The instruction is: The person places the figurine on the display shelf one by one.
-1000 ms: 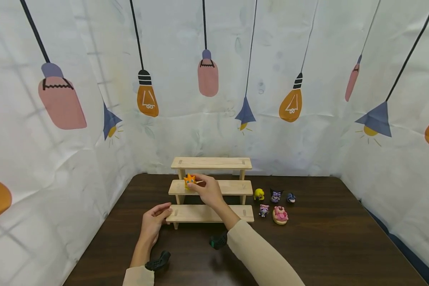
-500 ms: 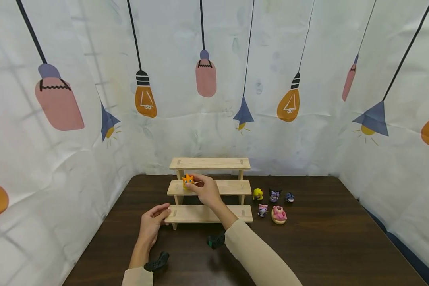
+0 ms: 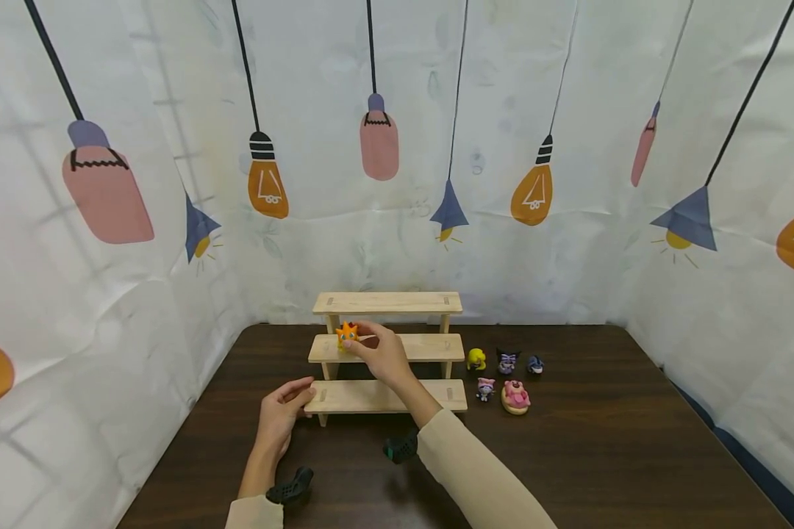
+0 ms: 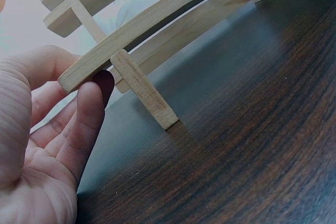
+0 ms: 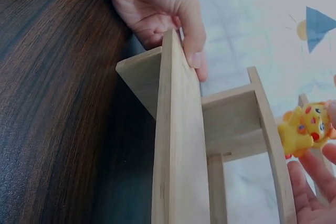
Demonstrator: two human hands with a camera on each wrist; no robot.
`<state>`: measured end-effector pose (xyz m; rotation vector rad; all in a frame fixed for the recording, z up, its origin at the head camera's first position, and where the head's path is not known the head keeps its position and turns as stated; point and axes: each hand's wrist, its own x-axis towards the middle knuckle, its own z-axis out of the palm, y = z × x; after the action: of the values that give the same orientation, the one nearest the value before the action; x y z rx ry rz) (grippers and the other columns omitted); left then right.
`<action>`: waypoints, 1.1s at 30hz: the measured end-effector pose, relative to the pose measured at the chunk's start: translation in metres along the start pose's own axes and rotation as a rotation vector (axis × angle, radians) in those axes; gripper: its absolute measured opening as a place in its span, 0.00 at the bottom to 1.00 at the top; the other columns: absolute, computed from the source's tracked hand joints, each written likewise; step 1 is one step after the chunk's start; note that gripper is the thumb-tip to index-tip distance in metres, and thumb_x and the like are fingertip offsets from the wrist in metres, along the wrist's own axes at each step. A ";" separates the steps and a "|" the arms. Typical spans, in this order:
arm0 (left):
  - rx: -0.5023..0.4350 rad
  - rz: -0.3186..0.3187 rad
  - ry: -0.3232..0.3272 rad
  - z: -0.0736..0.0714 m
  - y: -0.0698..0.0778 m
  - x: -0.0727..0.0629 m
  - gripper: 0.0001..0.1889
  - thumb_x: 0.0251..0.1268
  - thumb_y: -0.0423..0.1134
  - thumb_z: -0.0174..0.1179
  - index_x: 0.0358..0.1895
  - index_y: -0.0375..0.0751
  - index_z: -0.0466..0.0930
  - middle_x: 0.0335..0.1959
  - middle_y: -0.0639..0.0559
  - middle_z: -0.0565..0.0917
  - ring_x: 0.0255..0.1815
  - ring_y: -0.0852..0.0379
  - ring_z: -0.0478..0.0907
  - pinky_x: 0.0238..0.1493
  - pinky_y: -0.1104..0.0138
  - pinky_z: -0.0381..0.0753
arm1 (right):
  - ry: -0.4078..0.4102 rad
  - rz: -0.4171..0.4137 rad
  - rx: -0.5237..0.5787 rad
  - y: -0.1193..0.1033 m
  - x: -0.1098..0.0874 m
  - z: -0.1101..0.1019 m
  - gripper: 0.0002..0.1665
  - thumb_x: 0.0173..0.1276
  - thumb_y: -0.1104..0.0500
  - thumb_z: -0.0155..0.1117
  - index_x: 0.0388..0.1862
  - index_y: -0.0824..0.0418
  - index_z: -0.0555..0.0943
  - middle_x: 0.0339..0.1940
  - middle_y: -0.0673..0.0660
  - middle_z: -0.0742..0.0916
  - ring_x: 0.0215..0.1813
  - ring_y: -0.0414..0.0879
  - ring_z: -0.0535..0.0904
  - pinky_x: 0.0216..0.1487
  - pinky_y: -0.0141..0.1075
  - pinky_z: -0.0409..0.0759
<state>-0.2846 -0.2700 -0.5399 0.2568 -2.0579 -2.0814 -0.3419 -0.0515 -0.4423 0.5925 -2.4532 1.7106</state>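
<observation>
A three-tier pale wooden display stand [image 3: 403,395] stands on the dark table. At its left end, my left hand [image 3: 281,415] grips the corner of the lowest shelf; in the left wrist view, the shelf end [image 4: 89,69] lies between thumb and fingers. My right hand [image 3: 385,356] reaches across to the left part of the middle shelf. Its thumb and fingers pinch a small yellow figurine [image 3: 346,335] with an orange spiky head. The right wrist view shows the figurine's yellow body [image 5: 294,136] right at that shelf's edge, partly covered by fingertips.
Right of the stand are several small figurines: a yellow one [image 3: 476,359], a purple one with black ears [image 3: 507,362], a dark blue one [image 3: 535,365], a pink-and-purple one [image 3: 486,389] and a pink bear [image 3: 516,397]. Behind hangs a white lamp-print curtain [image 3: 397,250].
The head view has shifted slightly, so the whole scene sits a little further left. Both hands keep their holds, and the figurine stays at the left of the middle shelf.
</observation>
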 end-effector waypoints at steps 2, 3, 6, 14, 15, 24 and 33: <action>0.003 -0.002 0.000 0.000 0.001 0.000 0.21 0.71 0.33 0.64 0.63 0.26 0.78 0.36 0.66 0.88 0.29 0.63 0.83 0.31 0.68 0.84 | 0.006 0.010 0.021 0.002 -0.001 -0.002 0.29 0.70 0.44 0.69 0.68 0.48 0.79 0.58 0.53 0.87 0.53 0.47 0.85 0.47 0.36 0.86; 0.004 -0.004 0.001 0.000 0.001 0.000 0.21 0.71 0.33 0.64 0.63 0.26 0.78 0.36 0.66 0.88 0.29 0.63 0.83 0.31 0.68 0.84 | 0.009 0.014 0.035 0.003 -0.002 -0.003 0.29 0.71 0.44 0.69 0.68 0.48 0.79 0.58 0.53 0.86 0.54 0.47 0.84 0.48 0.36 0.86; 0.008 -0.009 0.005 0.000 0.002 -0.001 0.21 0.70 0.35 0.65 0.63 0.27 0.79 0.37 0.64 0.89 0.29 0.62 0.83 0.32 0.67 0.85 | 0.025 0.019 0.067 0.005 -0.007 -0.007 0.27 0.72 0.44 0.68 0.68 0.46 0.79 0.57 0.53 0.85 0.54 0.47 0.83 0.51 0.39 0.85; 0.003 -0.025 0.007 0.000 0.003 -0.002 0.24 0.70 0.39 0.67 0.63 0.28 0.79 0.37 0.63 0.88 0.30 0.61 0.83 0.32 0.67 0.85 | 0.077 -0.022 0.127 0.012 -0.021 -0.027 0.22 0.74 0.48 0.66 0.64 0.51 0.81 0.50 0.52 0.86 0.51 0.46 0.82 0.59 0.43 0.81; 0.004 -0.024 0.007 0.000 0.002 -0.002 0.24 0.70 0.39 0.67 0.63 0.28 0.79 0.37 0.63 0.88 0.30 0.61 0.83 0.32 0.67 0.85 | 0.082 -0.028 0.127 0.012 -0.024 -0.031 0.21 0.74 0.48 0.65 0.63 0.52 0.82 0.50 0.52 0.87 0.50 0.46 0.82 0.59 0.43 0.80; 0.007 -0.016 0.007 0.001 0.001 0.000 0.24 0.68 0.37 0.68 0.63 0.27 0.79 0.39 0.61 0.88 0.29 0.61 0.83 0.32 0.67 0.85 | 0.098 -0.033 0.171 0.018 -0.049 -0.065 0.17 0.75 0.53 0.65 0.58 0.59 0.84 0.44 0.59 0.89 0.42 0.46 0.84 0.46 0.32 0.82; 0.006 -0.023 0.011 0.001 0.002 -0.002 0.23 0.68 0.37 0.68 0.62 0.29 0.79 0.38 0.63 0.88 0.30 0.61 0.83 0.33 0.67 0.85 | 0.149 -0.046 0.173 0.039 -0.074 -0.118 0.17 0.75 0.57 0.66 0.55 0.67 0.84 0.41 0.64 0.87 0.39 0.44 0.84 0.43 0.32 0.85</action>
<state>-0.2827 -0.2688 -0.5380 0.2943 -2.0649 -2.0823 -0.3047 0.0881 -0.4545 0.5131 -2.1912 1.8874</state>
